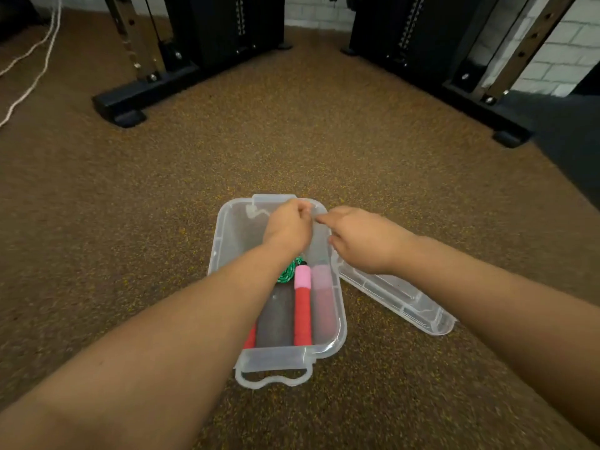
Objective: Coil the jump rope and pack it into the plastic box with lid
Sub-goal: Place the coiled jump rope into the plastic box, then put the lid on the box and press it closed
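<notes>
Brown speckled floor (292, 131) fills the view. Two black machine bases stand at its far edge: one base (136, 102) far left, another base (480, 105) far right. White cord (35, 73) trails along the far-left corner. White brick wall (565, 50) rises behind.

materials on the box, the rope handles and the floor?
Clear rectangular storage box: translucent glossy plastic, contents show through its walls. Red-and-pink jump rope handle: looks like matte foam or wrapped grip, uncertain. Brown speckled floor: granular, probably rubber gym matting.
</notes>
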The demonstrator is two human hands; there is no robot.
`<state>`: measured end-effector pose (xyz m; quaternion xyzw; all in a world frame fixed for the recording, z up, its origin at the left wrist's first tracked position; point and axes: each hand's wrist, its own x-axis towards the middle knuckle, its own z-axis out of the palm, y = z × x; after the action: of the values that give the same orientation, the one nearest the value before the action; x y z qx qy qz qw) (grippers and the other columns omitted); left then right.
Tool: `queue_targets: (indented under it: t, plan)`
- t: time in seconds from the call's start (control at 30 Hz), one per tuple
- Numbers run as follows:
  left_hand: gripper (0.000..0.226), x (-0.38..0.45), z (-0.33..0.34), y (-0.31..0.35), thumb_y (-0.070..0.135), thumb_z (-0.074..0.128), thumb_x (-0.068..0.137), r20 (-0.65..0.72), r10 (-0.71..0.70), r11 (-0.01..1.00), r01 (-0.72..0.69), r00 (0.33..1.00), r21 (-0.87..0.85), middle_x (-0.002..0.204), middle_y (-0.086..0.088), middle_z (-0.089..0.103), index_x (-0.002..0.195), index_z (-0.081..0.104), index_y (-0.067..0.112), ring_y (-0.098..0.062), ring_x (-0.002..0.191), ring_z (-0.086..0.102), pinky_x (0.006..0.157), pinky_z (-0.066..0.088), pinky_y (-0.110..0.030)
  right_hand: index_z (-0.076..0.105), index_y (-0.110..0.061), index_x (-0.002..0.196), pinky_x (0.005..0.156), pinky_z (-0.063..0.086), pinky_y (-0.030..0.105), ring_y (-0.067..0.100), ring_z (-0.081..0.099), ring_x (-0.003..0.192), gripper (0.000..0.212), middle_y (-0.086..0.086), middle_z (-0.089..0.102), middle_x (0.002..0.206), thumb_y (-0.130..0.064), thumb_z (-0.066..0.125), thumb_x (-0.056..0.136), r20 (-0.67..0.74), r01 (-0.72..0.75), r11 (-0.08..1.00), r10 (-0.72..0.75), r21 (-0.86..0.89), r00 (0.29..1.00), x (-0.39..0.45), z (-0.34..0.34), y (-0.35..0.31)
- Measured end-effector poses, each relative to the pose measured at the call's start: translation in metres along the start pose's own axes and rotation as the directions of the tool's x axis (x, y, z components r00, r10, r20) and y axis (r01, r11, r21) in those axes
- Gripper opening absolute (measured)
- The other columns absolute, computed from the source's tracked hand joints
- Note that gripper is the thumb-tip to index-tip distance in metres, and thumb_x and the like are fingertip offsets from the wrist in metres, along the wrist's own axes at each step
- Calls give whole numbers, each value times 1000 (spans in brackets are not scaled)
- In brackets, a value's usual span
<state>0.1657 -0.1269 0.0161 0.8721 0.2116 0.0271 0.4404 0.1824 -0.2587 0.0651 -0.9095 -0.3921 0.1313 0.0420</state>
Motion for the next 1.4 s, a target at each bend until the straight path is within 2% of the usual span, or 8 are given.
queue_targets:
  t: [0.17,0.3,0.6,0.77,0.93,1.13,1.27,1.4]
  plan:
    - [29,-20,29,45,11,44,95,73,318,943,-324,945,77,124,-9,54,119,59,13,-21,114,54,98,38,-26,44,-16,139,104,30,27,19,44,130,42,3,51,138,-17,42,97,-69,3,998,-7,-61,998,-73,13,62]
    - [28,-44,69,62,13,45,93,291,463,826,-527,837,202,125,-5,53,116,61,16,-20,116,50,101,39,-31,51,-19,134,107,34,30,19,46,130,39,0,53,136,-21,48,96,-62,-135,990,138,37,989,-122,72,109]
    - [47,-76,167,23,22,49,93,581,202,766,-497,788,407,140,-5,41,138,40,18,-25,131,38,110,33,-40,64,-15,115,98,48,38,28,61,111,36,7,62,116,-21,69,80,-139,-262,956,280,135,950,-166,171,165]
    - [69,-81,189,2,26,47,96,641,138,667,-549,755,503,161,-6,3,151,7,14,-22,148,2,120,7,-36,65,-17,115,104,44,47,29,59,116,37,7,64,118,-26,72,80,-174,-190,976,207,111,963,-168,188,181]
    - [72,-89,198,-10,33,40,98,665,94,591,-579,741,561,160,-2,-15,152,-6,17,-17,147,-11,120,-6,-36,70,-19,104,103,34,38,24,65,110,35,3,70,113,-23,82,72,-282,-165,982,184,89,941,-171,198,183]
    - [68,-90,192,-5,28,39,99,609,206,574,-598,766,559,161,0,-7,152,-3,19,-14,147,-6,114,-12,-30,69,-17,92,107,34,40,23,67,108,11,1,73,107,-22,69,82,-374,-108,988,142,112,916,-176,194,184]
    - [62,-88,184,6,19,42,98,503,402,561,-640,765,525,161,0,9,151,9,19,-15,148,2,114,-11,-28,67,-17,97,110,33,44,23,63,113,19,2,72,110,-30,53,90,-461,-94,990,133,108,878,-183,164,187]
    - [54,-81,175,23,3,49,93,392,550,572,-675,737,466,147,0,43,142,38,20,-19,138,35,116,14,-26,62,-19,101,116,26,43,20,59,119,23,-1,70,113,-33,45,94,-510,-40,995,82,92,856,-188,135,187]
